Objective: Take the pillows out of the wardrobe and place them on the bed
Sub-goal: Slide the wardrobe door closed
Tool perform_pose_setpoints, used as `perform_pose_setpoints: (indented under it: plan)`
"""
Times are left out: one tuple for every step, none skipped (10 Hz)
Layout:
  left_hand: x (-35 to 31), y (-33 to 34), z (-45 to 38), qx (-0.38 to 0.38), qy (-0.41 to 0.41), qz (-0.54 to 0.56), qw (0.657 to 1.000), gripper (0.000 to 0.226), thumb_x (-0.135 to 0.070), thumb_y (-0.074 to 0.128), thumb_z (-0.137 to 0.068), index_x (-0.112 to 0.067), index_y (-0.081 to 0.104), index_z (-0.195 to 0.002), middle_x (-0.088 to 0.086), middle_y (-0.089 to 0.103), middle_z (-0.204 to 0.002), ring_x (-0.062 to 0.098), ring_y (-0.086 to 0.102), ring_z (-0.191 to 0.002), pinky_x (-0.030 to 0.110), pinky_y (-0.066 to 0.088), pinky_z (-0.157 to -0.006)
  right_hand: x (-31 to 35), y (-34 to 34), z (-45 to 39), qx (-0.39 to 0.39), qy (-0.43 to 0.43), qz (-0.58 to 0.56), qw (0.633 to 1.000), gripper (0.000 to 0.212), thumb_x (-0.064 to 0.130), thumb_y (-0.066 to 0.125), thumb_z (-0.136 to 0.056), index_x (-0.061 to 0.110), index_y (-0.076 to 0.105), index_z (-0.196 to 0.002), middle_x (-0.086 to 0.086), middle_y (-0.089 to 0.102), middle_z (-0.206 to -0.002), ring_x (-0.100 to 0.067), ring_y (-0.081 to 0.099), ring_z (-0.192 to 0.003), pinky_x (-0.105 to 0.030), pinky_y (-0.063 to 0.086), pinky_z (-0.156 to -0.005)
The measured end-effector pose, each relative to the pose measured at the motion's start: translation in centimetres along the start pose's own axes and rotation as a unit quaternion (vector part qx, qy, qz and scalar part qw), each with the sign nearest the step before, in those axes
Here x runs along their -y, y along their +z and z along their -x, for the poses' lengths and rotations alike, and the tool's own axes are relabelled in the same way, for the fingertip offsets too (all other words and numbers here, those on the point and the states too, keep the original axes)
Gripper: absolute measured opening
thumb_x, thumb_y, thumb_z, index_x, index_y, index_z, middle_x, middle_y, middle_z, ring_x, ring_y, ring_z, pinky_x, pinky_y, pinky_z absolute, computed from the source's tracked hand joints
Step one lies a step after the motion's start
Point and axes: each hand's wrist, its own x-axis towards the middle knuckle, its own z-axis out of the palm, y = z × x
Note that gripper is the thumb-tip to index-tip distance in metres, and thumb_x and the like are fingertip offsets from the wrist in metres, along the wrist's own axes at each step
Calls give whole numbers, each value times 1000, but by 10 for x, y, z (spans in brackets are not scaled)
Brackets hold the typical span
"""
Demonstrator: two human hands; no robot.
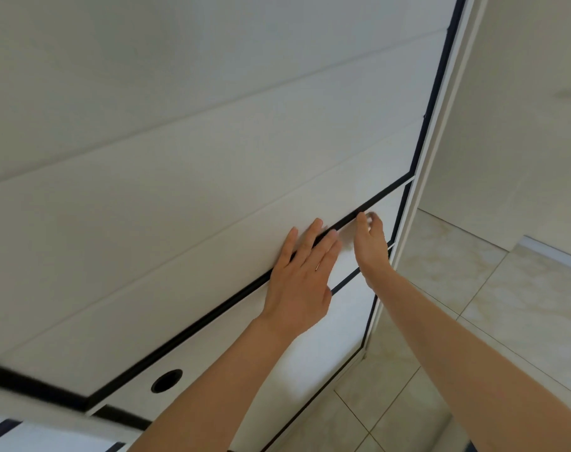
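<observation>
the white wardrobe (186, 151) filled most of the view, its panels outlined by black edging (192, 331) that ran diagonally from lower left up to the right. a round dark hole (166, 381) sat in the lower panel, below that line. the wardrobe's right edge met a narrow white frame, and past it lay open tiled floor (473, 321) with a pale wall above it, leaving free room on that side.

the left hand (302, 275) lay flat on the panel, fingers spread and extended across the black line, holding nothing. the right hand (372, 243) was just beside it, edge-on, its fingertips (362, 218) curled at the black line; whether they gripped an edge could not be told. no pillows showed; the wardrobe looked closed.
</observation>
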Motion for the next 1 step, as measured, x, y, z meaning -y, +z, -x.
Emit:
perform_pose_setpoints:
  plan:
    - [-11,-9,27,-52,-77,285,954,50,-7,54,-87,-13,50,-137,-2,47,-145,6,28,-143,16,24,-114,-12,-13,29,31,-18,49,998,54,38,38,-99,17,28,-148,-3,40,-149,-21,40,-134,-30,32,-100]
